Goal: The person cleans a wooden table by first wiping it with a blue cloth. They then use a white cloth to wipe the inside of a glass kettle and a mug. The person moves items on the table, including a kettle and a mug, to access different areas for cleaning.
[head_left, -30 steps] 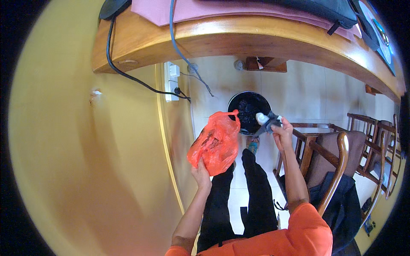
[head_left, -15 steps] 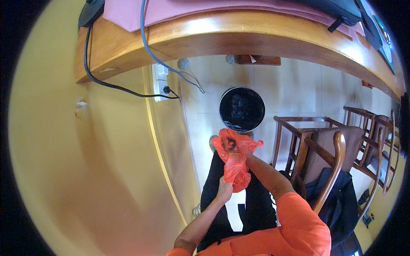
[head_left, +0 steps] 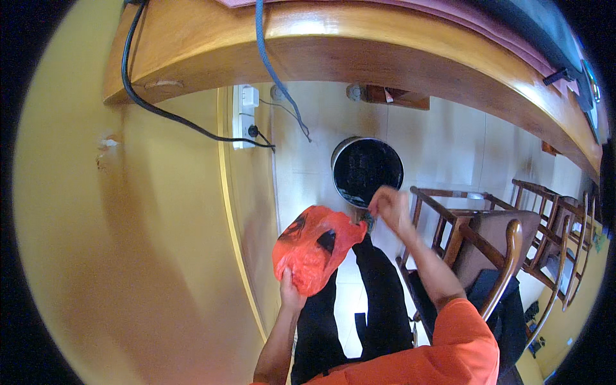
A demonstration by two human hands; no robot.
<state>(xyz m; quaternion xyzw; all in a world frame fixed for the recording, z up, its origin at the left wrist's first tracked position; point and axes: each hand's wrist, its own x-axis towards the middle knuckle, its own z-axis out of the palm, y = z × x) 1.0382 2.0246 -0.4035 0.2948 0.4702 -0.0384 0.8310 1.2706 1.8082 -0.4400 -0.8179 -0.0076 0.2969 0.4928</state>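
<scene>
- Wooden desk (head_left: 321, 51): spanning far side, beyond everything else listed.
- Black bin (head_left: 369, 154): sitting just past the bag in view, up & to its R.
- Red bag (head_left: 305, 260): hanging btwn hands, long axis slanting lower L to upper R, narrow end pointing twd R fingers.
- R hand (head_left: 393, 208): hovering o/ bin's near edge, near bag tip; fingers blurring, can't tell if holding anything.
- L hand (head_left: 292, 292): gripping bag's lower L end, so being the nearer.

Wooden table (head_left: 308, 54) (pink cloth (head_left: 475, 28) on top), chairs (head_left: 493, 230), black cable (head_left: 220, 136)
</scene>
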